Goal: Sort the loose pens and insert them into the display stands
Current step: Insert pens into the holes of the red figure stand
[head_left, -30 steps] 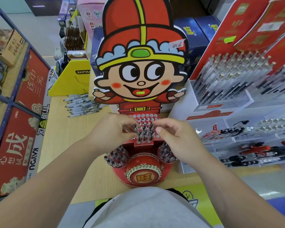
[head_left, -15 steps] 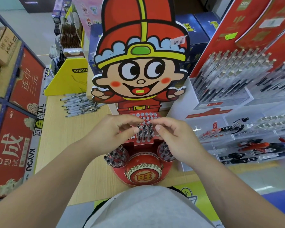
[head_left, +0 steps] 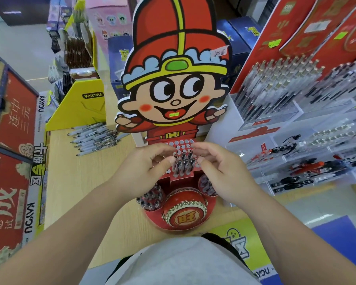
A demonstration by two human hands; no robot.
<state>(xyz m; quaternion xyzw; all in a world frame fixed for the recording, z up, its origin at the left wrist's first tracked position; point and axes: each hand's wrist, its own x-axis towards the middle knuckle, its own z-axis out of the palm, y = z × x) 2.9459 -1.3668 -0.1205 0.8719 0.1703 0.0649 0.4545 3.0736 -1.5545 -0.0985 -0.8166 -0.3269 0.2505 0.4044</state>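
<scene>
A red cardboard display stand (head_left: pixel 183 218) with a cartoon figure backboard stands on the wooden table in front of me. Its middle tier is a hole grid (head_left: pixel 180 145) holding a small cluster of dark pens (head_left: pixel 183 164). Round cups at the stand's lower left (head_left: pixel 151 198) and lower right (head_left: pixel 207 187) hold more pens. My left hand (head_left: pixel 144 171) and my right hand (head_left: pixel 220 171) flank the cluster, thumbs almost touching it, fingers curled apart over the grid. Neither hand holds a pen. Loose white pens (head_left: pixel 95 137) lie in a pile at the table's far left.
A yellow cardboard box (head_left: pixel 78 108) stands behind the loose pens. Clear acrylic racks of pens (head_left: pixel 286 95) fill the right side, with lower trays (head_left: pixel 308 171) beside my right hand. Red boxes (head_left: pixel 12 124) line the shelf at left.
Both hands have loosened from pinching the pens in the middle tier; the fingers have lifted and spread. The view has shifted slightly.
</scene>
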